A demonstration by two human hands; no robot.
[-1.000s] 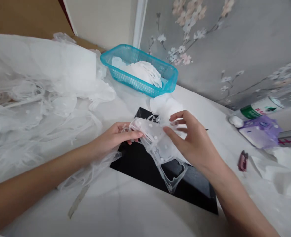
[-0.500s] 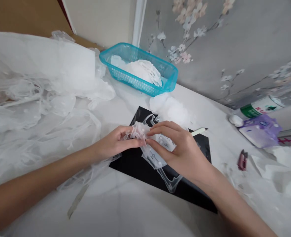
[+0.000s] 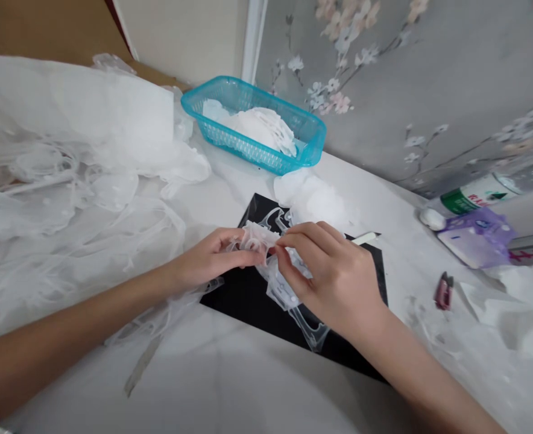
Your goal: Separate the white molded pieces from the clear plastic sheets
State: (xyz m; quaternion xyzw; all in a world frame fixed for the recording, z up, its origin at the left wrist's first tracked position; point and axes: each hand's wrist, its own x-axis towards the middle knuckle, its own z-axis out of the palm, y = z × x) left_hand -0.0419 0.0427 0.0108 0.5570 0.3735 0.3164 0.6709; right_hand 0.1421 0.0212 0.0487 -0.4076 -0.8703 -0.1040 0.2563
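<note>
A: How are the hands set?
B: Left hand [image 3: 219, 256] pinches crumpled translucent film [image 3: 254, 237] above the black mat [image 3: 243, 313]. Right hand [image 3: 336, 277] arches in from the right, fingertips nearly together; can't tell if it's gripping.
A: Changed?
B: Yeah, a second ago its fingers were wider, farther right.
A: Film's direction?
B: Roughly far-left to near-right lengthwise, tail pointing near-right.

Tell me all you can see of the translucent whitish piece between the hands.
The thin, crumpled translucent whitish piece looks like soft plastic film. Its ruffled folds are bunched between thumb and fingers of the left hand, above the flat black board. Fingertips of the right hand sit close together at its right edge; whether they grip it is unclear. Dotted translucent material below the right hand may be part of it.
</note>
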